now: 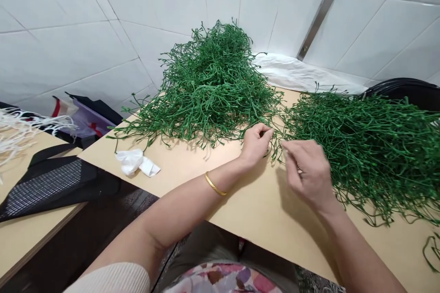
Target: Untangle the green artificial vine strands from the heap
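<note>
A tall heap of thin, curly green artificial plant stems with small budded tips stands on the tan table against the wall. My left hand, with a gold bangle on its wrist, is closed in a pinch at the heap's front right edge. A green stem shows at its fingertips. Just to its right, my right hand is closed too, thumb and forefinger together. What its fingers hold is too small to make out. Beside the right hand spreads a second, lower pile of green stems.
A crumpled white tissue lies at the table's left. Behind the piles are a white plastic bag and a black round-edged object. Another table at far left bears white strands and black mesh fabric. A metal bracket is on the tiled wall.
</note>
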### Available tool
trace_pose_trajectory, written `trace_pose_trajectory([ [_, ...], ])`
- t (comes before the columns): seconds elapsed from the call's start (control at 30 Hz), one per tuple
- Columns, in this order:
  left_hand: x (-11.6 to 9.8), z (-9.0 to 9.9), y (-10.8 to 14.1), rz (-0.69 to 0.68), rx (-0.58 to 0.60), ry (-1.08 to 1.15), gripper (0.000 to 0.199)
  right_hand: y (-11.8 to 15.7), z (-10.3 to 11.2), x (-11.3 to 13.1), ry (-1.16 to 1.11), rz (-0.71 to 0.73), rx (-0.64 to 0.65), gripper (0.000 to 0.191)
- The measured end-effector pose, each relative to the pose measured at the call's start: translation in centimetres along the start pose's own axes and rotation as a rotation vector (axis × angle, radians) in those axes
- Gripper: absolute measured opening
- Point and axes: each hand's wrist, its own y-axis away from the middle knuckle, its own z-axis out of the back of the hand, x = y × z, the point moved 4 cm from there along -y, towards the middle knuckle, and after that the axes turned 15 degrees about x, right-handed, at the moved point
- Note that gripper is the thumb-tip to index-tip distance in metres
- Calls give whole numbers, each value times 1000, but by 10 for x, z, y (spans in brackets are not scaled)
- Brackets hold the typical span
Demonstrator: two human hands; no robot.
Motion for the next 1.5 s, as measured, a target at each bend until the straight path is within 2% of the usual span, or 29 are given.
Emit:
trace_pose_trajectory([
  [0.07,0,-3,2,32,32,62,23,0,-10,4,-81,-43,58,25],
  [0.2,2,-13,7,122,131,228,27,1,-28,-18,-210,-282,68,30],
  [0.4,3,-21,10,196,270,387,26,-1,-31,-37,-707,-401,66,28],
  [0.5,4,-22,10,194,307,370,23,1,-30,-42,-844,-461,15,28],
  [0.6,4,-23,10,184,315,292,17,4,-30,-44,-823,-506,46,34],
  [0.77,3,-17,11,190,129,207,13,3,-26,-43,-723,-476,17,30],
  [0.9,8,-18,9,229,153,281,9,1,-28,-43,-699,-441,28,23],
  [1.07,18,-16,5,344,174,416,18,0,-27,-42,-615,-342,16,24],
  [1.3,12,-14,4,365,204,444,17,-3,-35,-36,-578,-267,154,32],
  [1.5,7,-17,4,331,227,573,17,-4,-34,-28,-409,-154,52,36],
])
